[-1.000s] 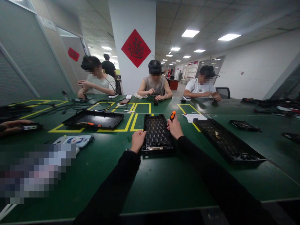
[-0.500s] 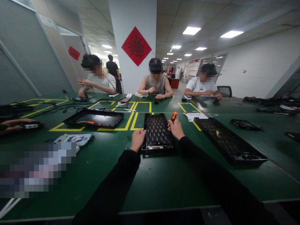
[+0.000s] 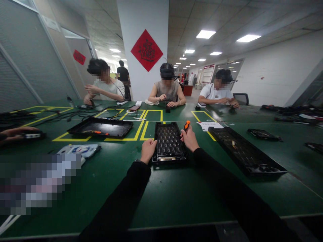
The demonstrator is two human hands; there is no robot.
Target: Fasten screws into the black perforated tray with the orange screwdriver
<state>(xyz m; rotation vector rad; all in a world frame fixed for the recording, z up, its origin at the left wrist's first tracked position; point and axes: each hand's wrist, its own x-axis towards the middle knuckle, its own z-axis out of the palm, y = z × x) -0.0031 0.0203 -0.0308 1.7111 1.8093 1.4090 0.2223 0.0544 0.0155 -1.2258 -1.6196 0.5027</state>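
In front of me on the green table lies a black plastic casing [image 3: 170, 139], a shallow tray with rows of slots and a pale strip at its near end. My left hand [image 3: 148, 150] is closed on the casing's left rim, fingertips partly hidden. Beside its right rim, my right hand [image 3: 190, 140] grips a screwdriver [image 3: 186, 125] whose orange-and-black handle sticks up above the fist. The screwdriver's shaft cannot be seen.
To the left stand a black tray [image 3: 121, 129] with orange-handled tools and a light blue patterned item [image 3: 88, 150]. A long black casing [image 3: 248, 151] lies at right, near a white paper [image 3: 209, 126]. Several people sit around the table; cables cross its far left.
Both hands, the casing and the screwdriver stay almost where they were. The view has shifted very slightly, and a standing person in the background has moved a little to the right.
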